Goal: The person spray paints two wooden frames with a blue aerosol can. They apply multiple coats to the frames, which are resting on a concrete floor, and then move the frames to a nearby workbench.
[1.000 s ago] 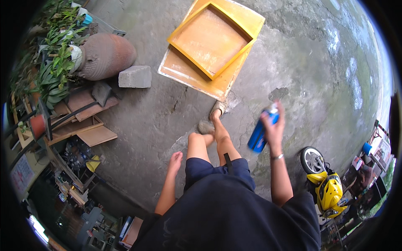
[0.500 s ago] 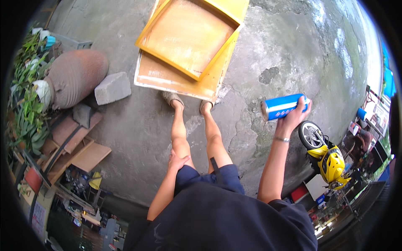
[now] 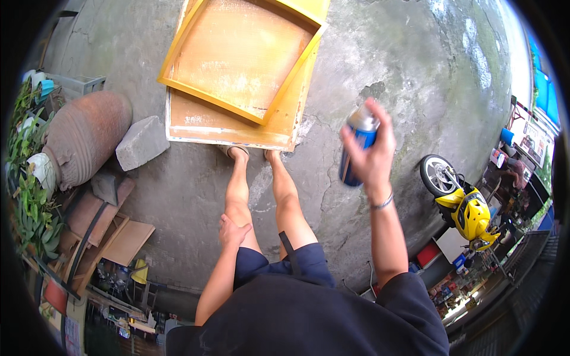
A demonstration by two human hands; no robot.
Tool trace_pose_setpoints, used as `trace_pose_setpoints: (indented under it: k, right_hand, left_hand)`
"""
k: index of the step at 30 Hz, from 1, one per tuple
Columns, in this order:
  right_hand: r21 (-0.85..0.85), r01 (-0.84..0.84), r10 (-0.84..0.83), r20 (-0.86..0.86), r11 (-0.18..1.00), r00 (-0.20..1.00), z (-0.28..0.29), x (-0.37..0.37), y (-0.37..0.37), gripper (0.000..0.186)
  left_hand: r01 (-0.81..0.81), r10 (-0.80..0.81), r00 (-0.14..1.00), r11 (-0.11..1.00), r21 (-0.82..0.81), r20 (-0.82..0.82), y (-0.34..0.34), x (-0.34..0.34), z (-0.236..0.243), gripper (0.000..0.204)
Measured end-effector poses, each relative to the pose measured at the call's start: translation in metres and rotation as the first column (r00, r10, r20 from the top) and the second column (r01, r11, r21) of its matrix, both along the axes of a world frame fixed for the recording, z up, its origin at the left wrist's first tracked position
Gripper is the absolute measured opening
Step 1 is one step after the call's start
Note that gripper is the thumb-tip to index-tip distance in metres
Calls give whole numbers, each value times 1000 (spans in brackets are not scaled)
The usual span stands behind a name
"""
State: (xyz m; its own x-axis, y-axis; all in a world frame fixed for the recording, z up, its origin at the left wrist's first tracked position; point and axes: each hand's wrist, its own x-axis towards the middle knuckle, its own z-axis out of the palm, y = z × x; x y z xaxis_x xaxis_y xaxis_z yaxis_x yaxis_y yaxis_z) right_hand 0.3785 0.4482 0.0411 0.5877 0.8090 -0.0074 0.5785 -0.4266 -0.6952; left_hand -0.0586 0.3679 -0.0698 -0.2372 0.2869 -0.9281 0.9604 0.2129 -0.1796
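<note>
My right hand (image 3: 376, 161) is raised over the floor in front of me and holds a blue spray can (image 3: 350, 168) with a silver top. The can stands nearly upright, slightly tilted, and blurs a little with motion. Resting on my left leg just above the knee, my left hand (image 3: 233, 231) has no object in it; its fingers lie over the leg. Beyond my feet, a shallow wooden tray (image 3: 217, 91) with yellow raised sides lies askew on a larger wooden panel (image 3: 205, 123) with worn white edges.
Left of the panel are a grey concrete block (image 3: 142, 144), a large clay jar (image 3: 89, 139) on its side and green plants (image 3: 35, 207). Wooden boards (image 3: 127, 243) lie nearer. At right a yellow motorcycle (image 3: 472, 219) stands on the cracked concrete floor (image 3: 415, 89).
My right hand has swung left and turned the spray can from lying sideways to nearly upright. The left hand stays on the leg. The whole view has shifted slightly.
</note>
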Motion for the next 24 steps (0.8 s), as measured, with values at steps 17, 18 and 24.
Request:
trace_pose_setpoints:
  k: [17, 18, 24]
  right_hand:
    - [-89, -158, 153, -60, 983, 986, 17, -5, -4, 69]
    - [-90, -164, 159, -59, 982, 985, 17, -5, -2, 69]
    - [58, -25, 17, 138, 998, 990, -26, 64, 56, 57]
  left_hand:
    - [-25, 25, 999, 1000, -12, -31, -29, 28, 3, 108]
    - [-24, 24, 999, 1000, -15, -33, -30, 28, 2, 108]
    - [2, -2, 999, 1000, -2, -37, -31, 26, 2, 102]
